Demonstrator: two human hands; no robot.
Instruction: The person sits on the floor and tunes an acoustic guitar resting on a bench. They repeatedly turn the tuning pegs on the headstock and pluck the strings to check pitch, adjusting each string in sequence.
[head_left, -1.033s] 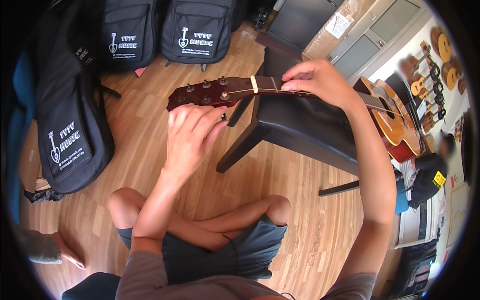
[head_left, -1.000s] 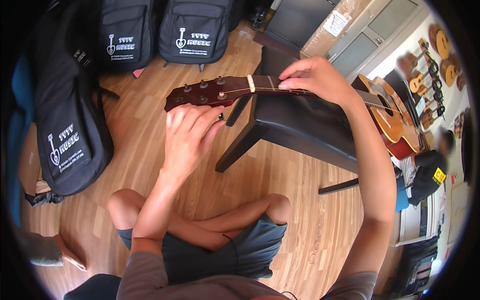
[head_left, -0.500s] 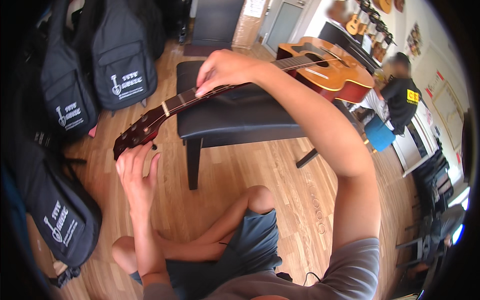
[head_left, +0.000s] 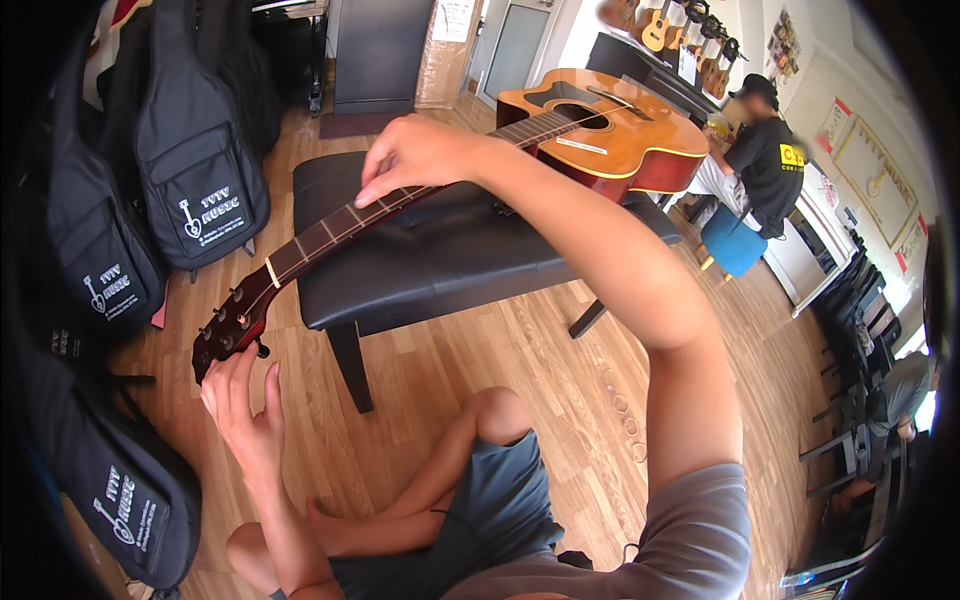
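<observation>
An acoustic guitar [head_left: 640,145] with a pale wood top and reddish sides lies on a black padded bench [head_left: 440,265]. Its neck reaches out to the left, and the dark red headstock [head_left: 228,325] hangs past the bench's end. Over the fretboard, my right hand [head_left: 425,155] has thumb and fingers pinched close to the frets; whatever lies between them is too small to make out. At the headstock's lower edge, beside a tuning peg [head_left: 262,350], the fingertips of my left hand [head_left: 245,410] touch it with the fingers stretched and the thumb apart.
Black guitar bags [head_left: 200,170] stand along the left side. A person in a black shirt [head_left: 765,170] sits on a blue stool [head_left: 733,243] at the right. Several small rings [head_left: 630,425] lie on the wooden floor. Small guitars [head_left: 655,30] hang on the far wall.
The whole view has shifted, with the bench and guitar now further left. My right hand has slid along the neck away from the headstock. My left hand stays at the headstock's edge.
</observation>
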